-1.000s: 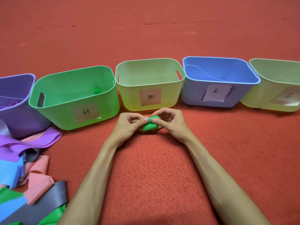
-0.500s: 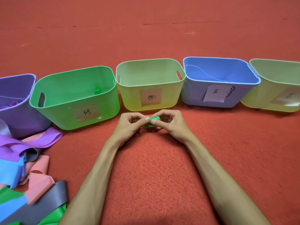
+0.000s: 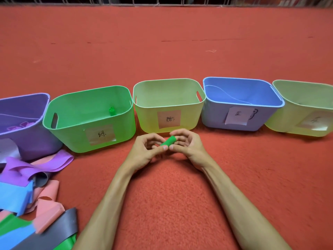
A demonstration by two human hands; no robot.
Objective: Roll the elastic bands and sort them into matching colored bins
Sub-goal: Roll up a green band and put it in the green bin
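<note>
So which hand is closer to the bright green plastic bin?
Left. The left hand is just right of the bright green plastic bin; the right hand is farther right, beyond the rolled green elastic band.

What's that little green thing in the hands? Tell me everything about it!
The green roll is a bright green elastic band wound into a small, tight tube that looks smooth and rubbery. It lies tilted, with its far end pointing up and to the right. The left hand and the right hand pinch it between thumbs and fingertips. They hold it over the red carpet, just in front of the yellow-green bin. The thumbs hide its near end.
</note>
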